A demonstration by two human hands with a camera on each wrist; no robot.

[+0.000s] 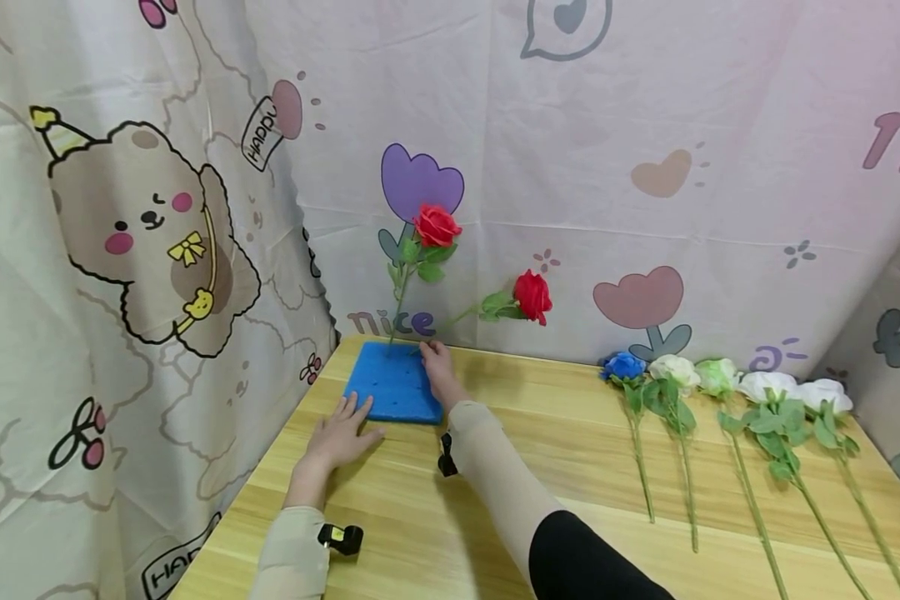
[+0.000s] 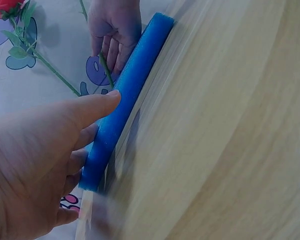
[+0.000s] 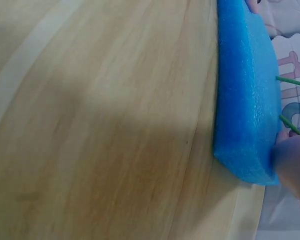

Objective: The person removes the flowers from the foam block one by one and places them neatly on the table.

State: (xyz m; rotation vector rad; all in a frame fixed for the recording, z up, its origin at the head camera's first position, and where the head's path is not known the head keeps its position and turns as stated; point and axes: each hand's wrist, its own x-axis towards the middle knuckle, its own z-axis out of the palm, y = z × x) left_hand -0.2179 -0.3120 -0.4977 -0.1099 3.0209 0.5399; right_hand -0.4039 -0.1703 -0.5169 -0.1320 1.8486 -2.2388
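A blue foam block [image 1: 393,387] lies flat at the back left of the table. One red rose [image 1: 437,226] stands nearly upright in its back part. The second red rose [image 1: 532,297] leans far to the right, and its green stem [image 2: 106,71] enters the foam near the back edge. My right hand [image 1: 441,371], at the block's back right, holds that stem low down with curled fingers; the exact grip is partly hidden. My left hand [image 1: 337,437] rests spread at the front left corner, its thumb [image 2: 107,102] against the foam's front side.
On the right of the table lie a blue rose [image 1: 624,366], a greenish-white flower [image 1: 717,377] and several white flowers [image 1: 768,386], stems pointing toward me. A printed curtain [image 1: 540,167] hangs right behind the table's back edge. Small holes dot the foam top.
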